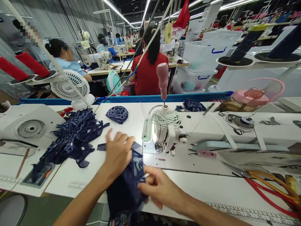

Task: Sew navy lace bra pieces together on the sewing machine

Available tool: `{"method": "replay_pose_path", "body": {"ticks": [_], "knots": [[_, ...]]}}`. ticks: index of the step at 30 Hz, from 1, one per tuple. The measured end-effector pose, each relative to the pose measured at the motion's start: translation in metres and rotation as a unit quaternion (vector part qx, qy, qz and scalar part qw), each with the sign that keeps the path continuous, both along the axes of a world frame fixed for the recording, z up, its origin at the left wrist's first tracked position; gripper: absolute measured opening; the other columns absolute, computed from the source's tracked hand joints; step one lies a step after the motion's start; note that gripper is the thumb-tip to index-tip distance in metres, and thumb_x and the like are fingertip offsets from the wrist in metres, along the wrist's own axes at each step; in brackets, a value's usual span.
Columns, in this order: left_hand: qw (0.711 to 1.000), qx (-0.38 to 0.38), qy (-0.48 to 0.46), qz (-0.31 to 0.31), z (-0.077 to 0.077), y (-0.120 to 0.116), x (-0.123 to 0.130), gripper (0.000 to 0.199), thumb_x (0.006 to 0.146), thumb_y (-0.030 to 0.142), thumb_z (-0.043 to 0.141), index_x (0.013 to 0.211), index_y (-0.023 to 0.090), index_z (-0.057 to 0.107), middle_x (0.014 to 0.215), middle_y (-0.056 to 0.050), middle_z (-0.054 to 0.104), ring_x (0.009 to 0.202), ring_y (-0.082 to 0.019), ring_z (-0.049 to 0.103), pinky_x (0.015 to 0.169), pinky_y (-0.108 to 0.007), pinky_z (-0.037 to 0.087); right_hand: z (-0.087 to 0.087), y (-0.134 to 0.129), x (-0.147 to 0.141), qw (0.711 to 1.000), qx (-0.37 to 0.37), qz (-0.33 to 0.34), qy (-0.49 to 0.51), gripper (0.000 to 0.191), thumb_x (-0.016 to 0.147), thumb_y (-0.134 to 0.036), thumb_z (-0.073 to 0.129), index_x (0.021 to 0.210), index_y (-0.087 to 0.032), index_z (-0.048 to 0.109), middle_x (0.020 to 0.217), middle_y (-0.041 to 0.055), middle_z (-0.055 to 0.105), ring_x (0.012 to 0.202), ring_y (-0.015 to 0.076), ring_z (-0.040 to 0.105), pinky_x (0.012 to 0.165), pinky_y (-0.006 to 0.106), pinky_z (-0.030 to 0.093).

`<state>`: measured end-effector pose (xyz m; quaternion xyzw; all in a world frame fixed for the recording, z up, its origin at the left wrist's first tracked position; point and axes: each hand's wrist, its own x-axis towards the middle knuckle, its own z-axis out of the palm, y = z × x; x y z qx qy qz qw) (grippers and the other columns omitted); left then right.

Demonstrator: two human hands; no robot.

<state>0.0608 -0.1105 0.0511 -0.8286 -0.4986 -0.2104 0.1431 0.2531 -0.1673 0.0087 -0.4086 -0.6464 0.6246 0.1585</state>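
Observation:
A length of navy patterned fabric (127,185) hangs from the table toward my lap. Near its upper end, my left hand (118,153) is closed over the cloth with fingers bent; its fingertips are partly hidden. My right hand (162,188) pinches the fabric's right edge between thumb and fingers, lower down. Just beyond the left hand lies a small folded navy piece (117,114). A heap of navy fabric strips (75,135) spreads to the left. The sewing machine head (164,131) stands to the right of the cloth, apart from both hands.
Scissors with orange and red handles (270,185) and pink thread snips (203,153) lie right. A white fan (70,88) and a pink-lidded jug (249,99) stand along the back edge. Beyond, a person in red (150,73) sits facing away.

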Motion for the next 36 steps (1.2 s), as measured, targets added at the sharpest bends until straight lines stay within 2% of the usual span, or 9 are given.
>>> {"method": "replay_pose_path", "body": {"ticks": [2, 4, 7, 9, 12, 15, 20, 29, 36], "knots": [[0.998, -0.053, 0.016, -0.009, -0.038, 0.031, 0.028, 0.02, 0.071, 0.005, 0.056, 0.079, 0.021, 0.063, 0.07, -0.003, 0.064, 0.079, -0.025, 0.059, 0.093, -0.051, 0.039, -0.023, 0.005, 0.023, 0.965, 0.205, -0.107, -0.123, 0.027, 0.089, -0.029, 0.056, 0.113, -0.017, 0.051, 0.059, -0.0058, 0.055, 0.047, 0.0129, 0.052, 0.045, 0.022, 0.043], [0.998, -0.055, 0.009, 0.005, -0.065, 0.051, 0.042, 0.021, 0.074, 0.008, 0.058, 0.091, 0.02, 0.063, 0.08, -0.006, 0.066, 0.082, -0.025, 0.059, 0.087, -0.047, 0.043, -0.039, 0.009, 0.042, 0.875, 0.415, -0.134, -0.209, 0.042, 0.088, -0.026, 0.061, 0.127, -0.016, 0.049, 0.083, 0.005, 0.064, 0.07, 0.0194, 0.062, 0.063, 0.03, 0.051], [0.998, -0.029, -0.017, 0.049, -0.073, 0.053, 0.046, 0.03, 0.079, 0.013, 0.058, 0.11, 0.013, 0.059, 0.103, -0.015, 0.063, 0.095, -0.03, 0.056, 0.085, -0.046, 0.044, -0.046, 0.013, 0.055, 0.79, 0.56, -0.072, -0.238, 0.036, 0.09, -0.022, 0.06, 0.125, -0.017, 0.054, 0.11, 0.0126, 0.062, 0.098, 0.0239, 0.06, 0.082, 0.036, 0.049], [0.999, -0.036, -0.01, 0.034, -0.066, 0.039, 0.046, 0.022, 0.084, 0.013, 0.054, 0.105, 0.013, 0.06, 0.101, -0.015, 0.062, 0.093, -0.029, 0.056, 0.081, -0.043, 0.045, -0.046, 0.014, 0.057, 0.783, 0.578, -0.038, -0.226, 0.027, 0.092, -0.02, 0.057, 0.118, -0.018, 0.059, 0.112, 0.0107, 0.063, 0.102, 0.0219, 0.058, 0.085, 0.034, 0.046], [0.992, -0.099, 0.03, -0.072, -0.062, 0.011, 0.05, 0.02, 0.089, 0.009, 0.043, 0.092, 0.017, 0.061, 0.088, -0.009, 0.064, 0.085, -0.024, 0.058, 0.08, -0.038, 0.047, -0.048, 0.016, 0.056, 0.786, 0.579, -0.026, -0.216, 0.023, 0.093, -0.02, 0.055, 0.115, -0.018, 0.061, 0.108, 0.0081, 0.065, 0.101, 0.0197, 0.059, 0.085, 0.034, 0.043], [0.983, -0.135, 0.036, -0.122, -0.074, -0.001, 0.054, 0.025, 0.093, 0.019, 0.046, 0.115, 0.015, 0.057, 0.113, -0.013, 0.064, 0.11, -0.027, 0.057, 0.102, -0.049, 0.038, -0.052, 0.017, 0.058, 0.779, 0.59, -0.039, -0.209, 0.022, 0.094, -0.02, 0.054, 0.115, -0.017, 0.062, 0.106, 0.0077, 0.067, 0.102, 0.0205, 0.058, 0.086, 0.035, 0.04], [0.973, -0.164, 0.011, -0.161, -0.09, 0.024, 0.05, 0.032, 0.096, 0.037, 0.047, 0.118, 0.015, 0.056, 0.113, -0.013, 0.066, 0.105, -0.026, 0.061, 0.102, -0.05, 0.037, -0.052, 0.019, 0.062, 0.766, 0.599, -0.078, -0.221, 0.024, 0.095, -0.019, 0.053, 0.117, -0.017, 0.063, 0.11, 0.0079, 0.068, 0.096, 0.0208, 0.058, 0.087, 0.037, 0.037], [0.962, -0.188, -0.012, -0.197, -0.089, 0.047, 0.043, 0.03, 0.093, 0.045, 0.05, 0.102, 0.018, 0.059, 0.092, -0.007, 0.068, 0.095, -0.024, 0.064, 0.102, -0.047, 0.035, -0.054, 0.02, 0.059, 0.754, 0.6, -0.092, -0.252, 0.025, 0.095, -0.022, 0.053, 0.117, -0.019, 0.064, 0.113, 0.008, 0.068, 0.091, 0.0198, 0.058, 0.087, 0.038, 0.037], [0.959, -0.216, -0.006, -0.185, -0.089, 0.059, 0.043, 0.038, 0.091, 0.05, 0.05, 0.106, 0.016, 0.059, 0.104, -0.011, 0.065, 0.112, -0.031, 0.055, 0.097, -0.045, 0.042, -0.055, 0.019, 0.059, 0.76, 0.594, -0.102, -0.243, 0.026, 0.096, -0.02, 0.051, 0.118, -0.021, 0.064, 0.115, 0.0082, 0.068, 0.094, 0.0204, 0.058, 0.089, 0.04, 0.037]]}}
